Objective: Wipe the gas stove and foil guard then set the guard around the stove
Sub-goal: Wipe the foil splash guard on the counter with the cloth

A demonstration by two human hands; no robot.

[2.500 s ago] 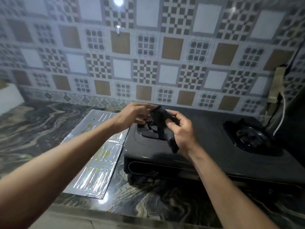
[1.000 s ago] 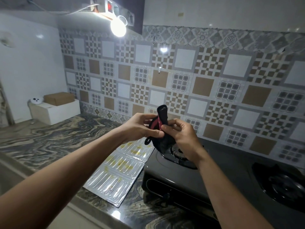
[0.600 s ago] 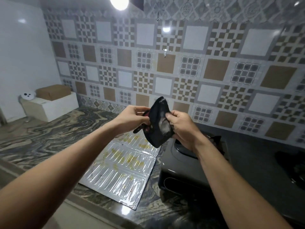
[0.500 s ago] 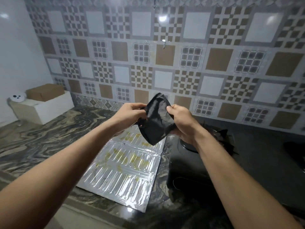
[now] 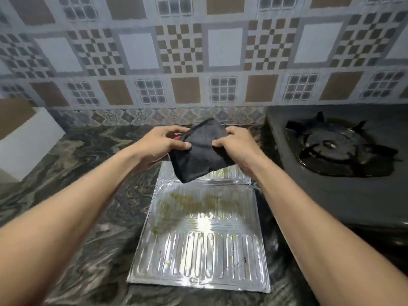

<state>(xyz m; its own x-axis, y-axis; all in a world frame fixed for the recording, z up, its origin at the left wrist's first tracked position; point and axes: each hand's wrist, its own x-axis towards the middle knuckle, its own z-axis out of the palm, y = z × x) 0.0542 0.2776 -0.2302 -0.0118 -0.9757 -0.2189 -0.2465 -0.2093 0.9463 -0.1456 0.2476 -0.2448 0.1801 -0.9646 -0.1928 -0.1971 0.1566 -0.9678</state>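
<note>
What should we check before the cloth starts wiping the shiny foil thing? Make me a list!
1. Cloth held firmly: ok, left hand and right hand both grip the dark cloth.
2. Foil guard lying flat on the counter: ok.
3. Guard needs wiping: ok, yellowish stains show.
4. Nothing sitting on the guard: ok.
5. Gas stove clear of the guard: ok, it sits beside it.
6. Cloth damp: cannot tell.

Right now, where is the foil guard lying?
In the head view the foil guard lies flat on the marble counter, just left of the gas stove, under the black cloth held in both hands.
</note>
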